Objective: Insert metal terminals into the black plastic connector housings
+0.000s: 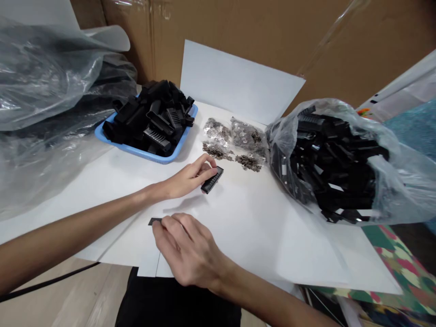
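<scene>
My left hand (192,176) is closed on a black slotted plastic piece (211,180), holding it tilted just above the white work surface (259,218). Nearer to me, the fingers of my right hand (190,247) are pinched together at a small, flat, dark piece (154,221). Most of that piece is hidden by the fingertips, so its kind does not show. Beyond my left hand lie two loose piles of small metal pieces, a left pile (214,151) and a right pile (249,162), spilling from clear plastic bags (218,131).
A blue tray (146,156) heaped with black plastic parts stands at the back left. On the right, a large clear bag (286,136) holds many more. Plastic sheeting (44,81) hangs at left. A white board (235,81) leans against brown cardboard (238,22).
</scene>
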The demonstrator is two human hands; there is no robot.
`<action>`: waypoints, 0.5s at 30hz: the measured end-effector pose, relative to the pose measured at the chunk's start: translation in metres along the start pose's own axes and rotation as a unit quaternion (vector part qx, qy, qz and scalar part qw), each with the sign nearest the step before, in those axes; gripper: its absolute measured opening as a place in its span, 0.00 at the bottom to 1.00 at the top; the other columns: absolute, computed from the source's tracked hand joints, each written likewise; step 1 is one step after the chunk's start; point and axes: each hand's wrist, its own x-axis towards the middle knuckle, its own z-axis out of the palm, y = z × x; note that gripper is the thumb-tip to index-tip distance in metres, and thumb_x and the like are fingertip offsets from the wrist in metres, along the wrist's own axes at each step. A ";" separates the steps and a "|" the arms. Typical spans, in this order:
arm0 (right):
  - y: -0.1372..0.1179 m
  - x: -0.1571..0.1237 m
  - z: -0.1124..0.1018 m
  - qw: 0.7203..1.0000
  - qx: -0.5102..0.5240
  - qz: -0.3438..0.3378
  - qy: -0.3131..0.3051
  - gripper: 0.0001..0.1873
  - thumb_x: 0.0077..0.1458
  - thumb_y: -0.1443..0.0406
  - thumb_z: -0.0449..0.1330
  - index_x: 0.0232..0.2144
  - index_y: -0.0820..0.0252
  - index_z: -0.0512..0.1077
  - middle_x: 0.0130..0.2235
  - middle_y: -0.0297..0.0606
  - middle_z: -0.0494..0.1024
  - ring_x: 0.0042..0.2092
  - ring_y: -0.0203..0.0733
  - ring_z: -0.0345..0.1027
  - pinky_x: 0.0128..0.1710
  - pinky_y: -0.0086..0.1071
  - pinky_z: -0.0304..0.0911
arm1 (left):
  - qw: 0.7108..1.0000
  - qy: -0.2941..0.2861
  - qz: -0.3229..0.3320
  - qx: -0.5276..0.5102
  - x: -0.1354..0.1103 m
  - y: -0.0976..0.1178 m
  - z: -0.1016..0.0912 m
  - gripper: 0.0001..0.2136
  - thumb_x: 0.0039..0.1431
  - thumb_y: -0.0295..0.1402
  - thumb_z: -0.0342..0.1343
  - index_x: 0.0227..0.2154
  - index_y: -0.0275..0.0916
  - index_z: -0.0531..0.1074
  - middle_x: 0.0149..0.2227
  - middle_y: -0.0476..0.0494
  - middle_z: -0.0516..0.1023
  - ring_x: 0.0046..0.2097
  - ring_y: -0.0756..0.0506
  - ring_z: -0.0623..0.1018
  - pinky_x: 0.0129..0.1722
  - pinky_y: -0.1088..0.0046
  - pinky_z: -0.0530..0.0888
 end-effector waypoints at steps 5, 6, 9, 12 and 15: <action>0.030 0.004 -0.030 0.978 0.071 0.174 0.090 0.13 0.66 0.73 0.64 0.46 0.49 0.78 0.45 0.40 0.84 0.46 0.48 0.79 0.45 0.45 0.79 | 0.999 0.008 -0.050 -0.009 -0.006 0.010 0.002 0.16 0.76 0.50 0.48 0.51 0.42 0.65 0.41 0.44 0.80 0.38 0.47 0.77 0.38 0.71 0.71; 0.043 0.005 -0.038 0.970 0.100 0.211 0.072 0.11 0.66 0.72 0.64 0.45 0.50 0.78 0.42 0.38 0.84 0.44 0.47 0.79 0.45 0.44 0.79 | 0.998 0.017 -0.058 -0.028 -0.006 0.011 0.002 0.16 0.75 0.50 0.48 0.51 0.42 0.66 0.41 0.44 0.80 0.38 0.47 0.77 0.38 0.71 0.71; 0.080 0.000 -0.060 0.964 0.107 0.241 0.042 0.09 0.66 0.69 0.66 0.47 0.52 0.77 0.39 0.36 0.82 0.39 0.43 0.78 0.43 0.40 0.78 | 0.991 0.003 -0.092 -0.093 -0.004 0.015 0.002 0.13 0.73 0.45 0.51 0.46 0.40 0.70 0.35 0.46 0.79 0.32 0.49 0.73 0.33 0.72 0.67; 0.101 -0.011 -0.072 0.983 0.073 0.170 0.009 0.13 0.67 0.72 0.64 0.51 0.54 0.76 0.41 0.39 0.82 0.41 0.43 0.79 0.44 0.38 0.76 | 0.975 -0.061 -0.137 -0.165 -0.004 0.021 0.000 0.11 0.73 0.42 0.51 0.46 0.39 0.70 0.31 0.44 0.80 0.30 0.49 0.72 0.32 0.72 0.65; 0.103 -0.018 -0.075 0.991 0.053 0.121 0.005 0.15 0.67 0.73 0.64 0.53 0.54 0.77 0.43 0.41 0.83 0.44 0.44 0.79 0.44 0.39 0.76 | 0.960 -0.088 -0.175 -0.202 -0.006 0.026 0.001 0.10 0.74 0.41 0.51 0.47 0.39 0.70 0.33 0.43 0.82 0.31 0.49 0.73 0.33 0.73 0.65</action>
